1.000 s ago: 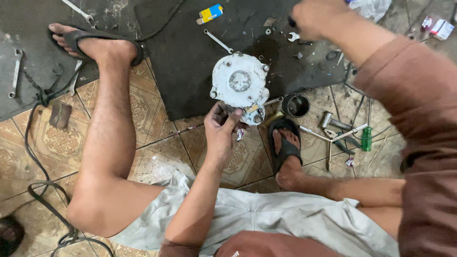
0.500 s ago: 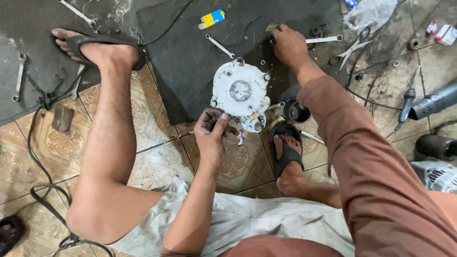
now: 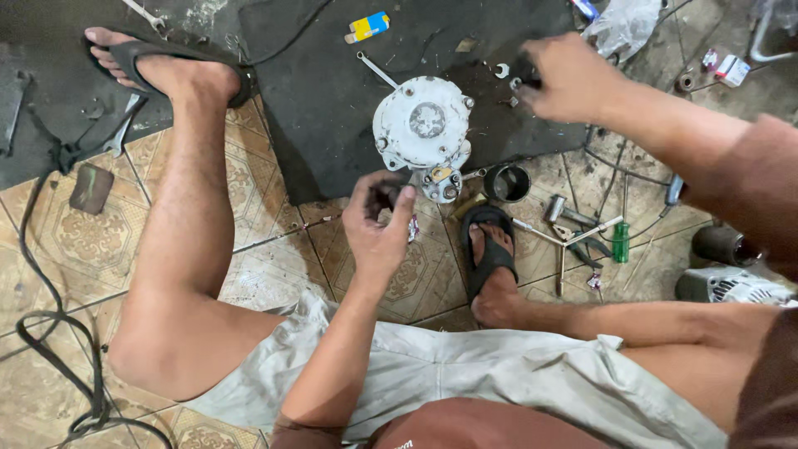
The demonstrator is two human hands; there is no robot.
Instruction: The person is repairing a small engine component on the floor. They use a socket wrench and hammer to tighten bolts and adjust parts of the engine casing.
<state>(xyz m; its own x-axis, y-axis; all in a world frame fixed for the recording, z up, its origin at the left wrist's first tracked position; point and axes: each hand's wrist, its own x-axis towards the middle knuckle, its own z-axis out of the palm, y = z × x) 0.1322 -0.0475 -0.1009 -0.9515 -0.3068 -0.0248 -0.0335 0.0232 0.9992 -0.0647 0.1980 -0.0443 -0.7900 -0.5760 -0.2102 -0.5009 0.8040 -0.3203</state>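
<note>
scene: I'm sitting on a tiled floor, legs spread, a black rubber mat in front of me.
main part: round white motor housing stands on the near edge of the mat, flat face up, bolt ears around the rim.
left hand: my left hand is just below the housing, near but not touching it; fingers curled in around something small and dark, can't tell what.
right hand: my right hand reaches out over the mat, up and right of the housing, apart from it; fingers pinched down among small loose bits like a washer. Can't tell if it has one.
progress: housing is off whatever it belongs to, with small parts scattered, so I'd judge it mid-job. Which way it's going I can't tell.
nearby: black cup-shaped sleeve just right of the housing, a wrench behind it, green-handled screwdriver and other tools by my right foot.
</note>
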